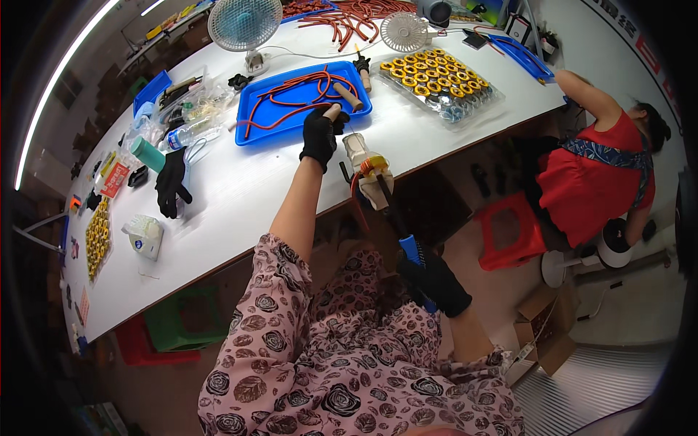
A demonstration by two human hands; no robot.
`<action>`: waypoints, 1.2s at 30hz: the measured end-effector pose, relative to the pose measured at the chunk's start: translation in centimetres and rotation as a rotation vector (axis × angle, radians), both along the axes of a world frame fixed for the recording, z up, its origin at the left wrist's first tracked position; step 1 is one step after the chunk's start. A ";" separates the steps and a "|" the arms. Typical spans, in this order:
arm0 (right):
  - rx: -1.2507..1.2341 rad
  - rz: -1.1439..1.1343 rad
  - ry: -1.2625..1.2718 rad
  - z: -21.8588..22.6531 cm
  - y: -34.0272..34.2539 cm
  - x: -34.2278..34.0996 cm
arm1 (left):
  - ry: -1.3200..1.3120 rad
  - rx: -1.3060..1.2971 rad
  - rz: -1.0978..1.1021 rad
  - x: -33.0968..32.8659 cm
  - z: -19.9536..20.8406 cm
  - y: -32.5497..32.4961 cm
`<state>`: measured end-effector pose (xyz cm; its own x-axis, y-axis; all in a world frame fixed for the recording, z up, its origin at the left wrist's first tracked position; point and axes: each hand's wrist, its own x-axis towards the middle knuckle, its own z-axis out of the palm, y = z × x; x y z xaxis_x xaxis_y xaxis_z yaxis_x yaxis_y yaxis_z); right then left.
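My right hand [436, 283], in a black glove, is wrapped round the blue handle of a hook-like tool [411, 251] with a dark shaft. The shaft slants up to a yellow ring core [374, 164] partly wound with orange-red wire. The core sits against a pale, cloth-wrapped holder [358, 151] at the table's front edge. My left hand [320, 136], in a black glove with a bare thumb tip, is closed above the near rim of a blue tray [251, 138]. What its fingers hold, if anything, cannot be made out. Red wires [280, 120] and a wooden stick [347, 96] lie in the tray.
A bag of yellow ring cores [436, 80] lies right of the tray. Two fans [246, 25] stand behind. Left are a black glove [171, 185], a tissue pack [144, 236] and a bottle [190, 136]. A person in red [592, 171] works at right, beside a red stool [512, 232].
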<state>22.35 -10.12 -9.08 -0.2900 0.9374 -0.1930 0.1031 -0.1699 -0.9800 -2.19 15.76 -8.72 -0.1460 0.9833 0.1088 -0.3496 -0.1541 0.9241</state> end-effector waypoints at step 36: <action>-0.217 0.068 0.060 2.3 -0.6 0.1 | 0.100 0.118 0.020 1.7 -1.1 -3.6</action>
